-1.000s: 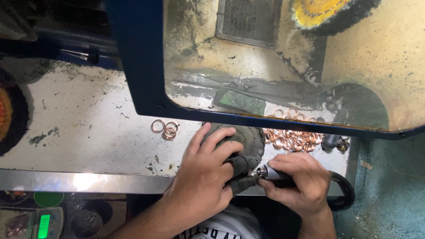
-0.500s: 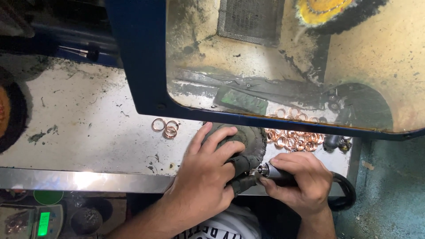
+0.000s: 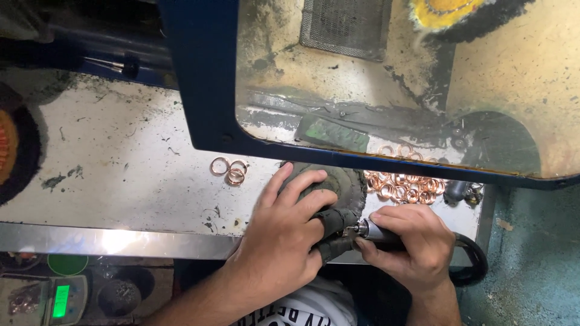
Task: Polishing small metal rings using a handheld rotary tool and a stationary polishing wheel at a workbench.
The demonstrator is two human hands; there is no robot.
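My left hand (image 3: 284, 232) lies over a dirty dark pad (image 3: 338, 187) at the bench's front edge; thumb and forefinger, wrapped in dark tape, pinch something small that stays hidden. My right hand (image 3: 408, 244) grips a slim rotary handpiece (image 3: 373, 230) like a pen, with its tip pointed at the left fingers. A black cable (image 3: 474, 259) runs from the tool around the right wrist. Several copper-coloured rings (image 3: 402, 186) are heaped just beyond the right hand. Three more rings (image 3: 229, 169) lie apart to the left of the pad.
A blue-framed clear shield (image 3: 205, 90) hangs over the stained white bench (image 3: 121, 169). A buffing wheel with an orange centre (image 3: 15, 148) sits at the far left, another yellow one (image 3: 447, 12) behind the shield. A small scale with a green display (image 3: 60, 300) stands below left.
Both hands stay in place on the pad and the tool; only the view has shifted slightly.
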